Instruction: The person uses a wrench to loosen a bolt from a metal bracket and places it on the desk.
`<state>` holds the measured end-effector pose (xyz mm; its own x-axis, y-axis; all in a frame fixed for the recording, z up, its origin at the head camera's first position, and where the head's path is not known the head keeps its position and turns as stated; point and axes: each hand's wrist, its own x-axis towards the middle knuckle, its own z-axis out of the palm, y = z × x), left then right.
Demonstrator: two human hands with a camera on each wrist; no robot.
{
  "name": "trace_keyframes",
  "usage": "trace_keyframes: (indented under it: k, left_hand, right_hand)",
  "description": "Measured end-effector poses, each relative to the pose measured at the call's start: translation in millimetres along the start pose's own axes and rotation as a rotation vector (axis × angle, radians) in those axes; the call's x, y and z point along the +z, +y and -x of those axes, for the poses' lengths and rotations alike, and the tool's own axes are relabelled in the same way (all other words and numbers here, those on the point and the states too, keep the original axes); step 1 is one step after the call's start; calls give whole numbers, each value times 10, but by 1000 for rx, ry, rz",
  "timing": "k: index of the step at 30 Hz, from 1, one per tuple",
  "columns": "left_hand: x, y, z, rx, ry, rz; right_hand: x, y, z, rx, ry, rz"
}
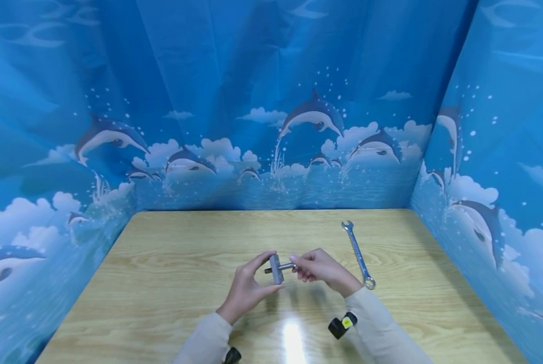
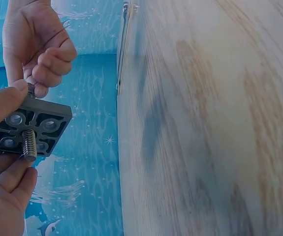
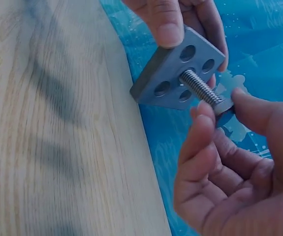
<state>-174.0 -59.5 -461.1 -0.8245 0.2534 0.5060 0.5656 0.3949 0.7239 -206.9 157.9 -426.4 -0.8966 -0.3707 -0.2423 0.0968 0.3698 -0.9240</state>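
Observation:
A square grey metal plate point(image 3: 151, 73) with several round holes is held above the table by my left hand point(image 1: 247, 289), thumb and fingers at opposite edges. Through its centre runs a threaded bolt point(image 3: 200, 86), its end sticking out of the ribbed back face in the left wrist view. My right hand point(image 1: 322, 270) pinches the bolt's head point(image 3: 225, 109) between thumb and fingers. A length of thread shows between head and plate. To the right of the right hand lies a combination wrench point(image 1: 358, 253) on the table.
The light wood-grain table point(image 1: 176, 242) is bordered at the back and sides by blue curtains point(image 1: 235, 101) printed with dolphins. Black wrist devices point(image 1: 343, 324) sit on both sleeves. A bright glare spot marks the table's front.

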Motion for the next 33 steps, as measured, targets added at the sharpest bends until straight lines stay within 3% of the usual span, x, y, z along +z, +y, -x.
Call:
trace_keyframes:
  k: [6, 16, 24, 33]
  left_hand:
    - [-17, 15, -5, -32, 1, 12]
    - [-35, 27, -25, -27, 11, 5]
    - [-38, 28, -21, -19, 12, 4]
    - [-30, 20, -22, -7, 17, -10]
  right_hand:
    - [-5, -30, 14, -81, 38, -12]
    - [33, -52, 12, -107, 100, 4]
    - [-6, -36, 11, -109, -35, 26]
    - [1, -29, 14, 2, -54, -36]
